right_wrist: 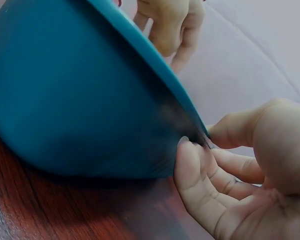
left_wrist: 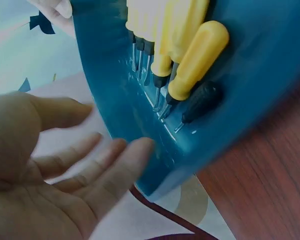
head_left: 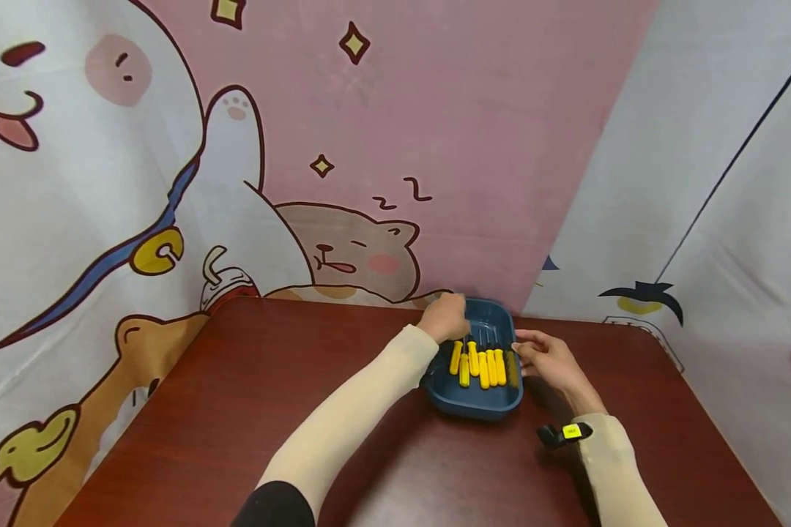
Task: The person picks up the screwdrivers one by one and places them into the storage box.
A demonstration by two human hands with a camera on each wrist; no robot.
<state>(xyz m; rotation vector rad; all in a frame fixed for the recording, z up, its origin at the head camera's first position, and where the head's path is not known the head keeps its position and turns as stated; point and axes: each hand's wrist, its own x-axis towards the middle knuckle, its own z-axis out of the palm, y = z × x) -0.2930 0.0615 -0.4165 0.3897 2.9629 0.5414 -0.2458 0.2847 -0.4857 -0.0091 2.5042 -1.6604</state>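
Note:
A deep blue plastic tray point(head_left: 477, 402) stands on the table towards its far edge. Several screwdrivers with yellow handles point(head_left: 484, 371) lie side by side in it, shafts pointing to the far end. A short black-handled screwdriver point(left_wrist: 204, 101) lies beside them in the left wrist view. My left hand point(head_left: 445, 318) is at the tray's far left corner, its fingers spread and loosely bent over the rim, with nothing held between thumb and fingers. On the right side, my right hand point(right_wrist: 240, 170) pinches the tray's rim between thumb and fingers.
The dark red wooden table point(head_left: 270, 410) extends around the tray. A cloth with cartoon animals point(head_left: 362, 252) hangs right behind the table's far edge. At the tray's right wall lies a dull olive item point(head_left: 512, 369), its kind unclear.

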